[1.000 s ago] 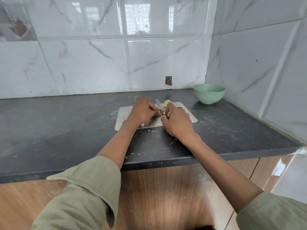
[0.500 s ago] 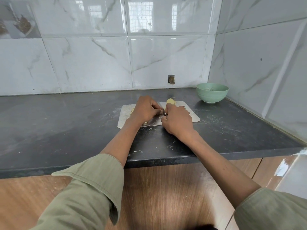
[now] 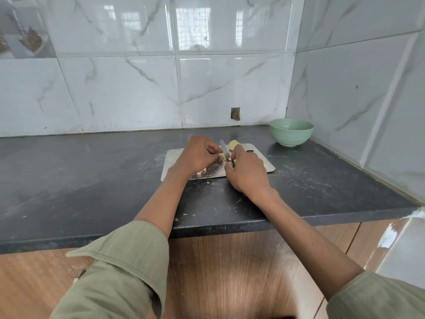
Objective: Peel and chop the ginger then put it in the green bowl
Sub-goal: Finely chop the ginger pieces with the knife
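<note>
A steel cutting board lies on the dark counter. My left hand presses a small pale piece of ginger onto the board. My right hand grips a knife, whose blade stands just right of that piece with its tip pointing away from me. A peeled yellow chunk of ginger rests at the board's far edge. Several small chopped bits lie by my left wrist. The green bowl stands in the back right corner, apart from the board.
The dark counter carries scraps and smears around the board. Marble-tiled walls close the back and the right side. Wooden cabinet fronts run below the counter's front edge.
The knife blade has lifted and shows again between my hands after being low half a second ago. My view has shifted slightly; both hands stay over the board.
</note>
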`<state>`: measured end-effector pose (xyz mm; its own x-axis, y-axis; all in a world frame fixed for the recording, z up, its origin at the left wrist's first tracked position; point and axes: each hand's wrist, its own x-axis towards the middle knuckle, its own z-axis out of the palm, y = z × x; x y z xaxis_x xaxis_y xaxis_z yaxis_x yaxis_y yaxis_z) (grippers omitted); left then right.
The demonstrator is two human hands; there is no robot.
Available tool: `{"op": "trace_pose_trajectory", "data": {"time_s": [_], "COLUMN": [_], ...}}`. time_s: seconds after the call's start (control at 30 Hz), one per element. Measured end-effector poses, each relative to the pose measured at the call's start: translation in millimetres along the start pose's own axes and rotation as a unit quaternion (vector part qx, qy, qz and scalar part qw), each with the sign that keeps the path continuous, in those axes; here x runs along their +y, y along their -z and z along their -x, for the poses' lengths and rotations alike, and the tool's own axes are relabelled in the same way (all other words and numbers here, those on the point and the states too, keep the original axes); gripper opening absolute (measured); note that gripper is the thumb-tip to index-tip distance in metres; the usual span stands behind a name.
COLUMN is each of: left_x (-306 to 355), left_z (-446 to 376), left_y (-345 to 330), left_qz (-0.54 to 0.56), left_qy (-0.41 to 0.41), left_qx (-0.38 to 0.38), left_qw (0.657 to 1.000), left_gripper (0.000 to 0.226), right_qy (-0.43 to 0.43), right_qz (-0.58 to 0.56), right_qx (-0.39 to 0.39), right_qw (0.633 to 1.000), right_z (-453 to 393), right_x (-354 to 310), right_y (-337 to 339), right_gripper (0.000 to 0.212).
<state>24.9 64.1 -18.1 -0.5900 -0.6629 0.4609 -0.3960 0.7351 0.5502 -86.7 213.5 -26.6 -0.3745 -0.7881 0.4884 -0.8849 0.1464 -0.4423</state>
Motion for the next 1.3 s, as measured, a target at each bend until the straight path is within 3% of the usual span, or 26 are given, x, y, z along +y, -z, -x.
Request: {"op": "trace_pose_trajectory", "data": {"time_s": [0.8, 1.3], "left_x": [3.4, 5.2], "left_z": [2.3, 3.3], "left_y": [-1.6, -2.0], "left_qz": [-0.003, 0.006], "left_qy": [0.018, 0.031], "left_qx": [0.013, 0.019], "left_qw": [1.0, 0.999], "left_gripper": [0.006, 0.007], "right_qy": [0.02, 0.012], "right_qz": [-0.004, 0.022], "right_qx": [0.011, -0.039], "right_qw": [1.0, 0.999], "right_z": [2.9, -6.2], "right_x": [-4.4, -6.6], "right_y": [-3.7, -4.5], "right_gripper": [0.016, 0.007]}}
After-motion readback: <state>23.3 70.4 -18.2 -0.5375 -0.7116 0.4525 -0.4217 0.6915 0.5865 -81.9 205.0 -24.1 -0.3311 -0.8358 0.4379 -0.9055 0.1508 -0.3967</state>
